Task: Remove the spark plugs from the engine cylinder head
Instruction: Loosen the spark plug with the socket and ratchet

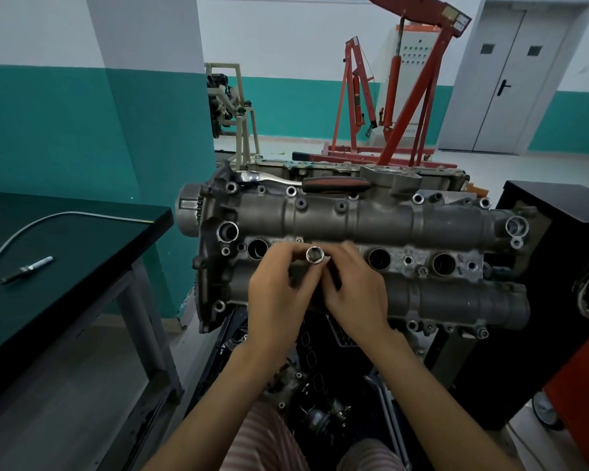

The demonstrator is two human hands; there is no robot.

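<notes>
Both hands, left hand (279, 287) and right hand (352, 287), pinch the socket (315, 255) over the engine (422, 219); loosened fingers could drop it down an open plug hole (257, 249).

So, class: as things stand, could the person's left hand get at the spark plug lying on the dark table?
Probably yes, but not at once. The left hand is busy gripping the socket together with the right hand. The spark plug lies in the open on the table to the person's left, with nothing covering it.
</notes>
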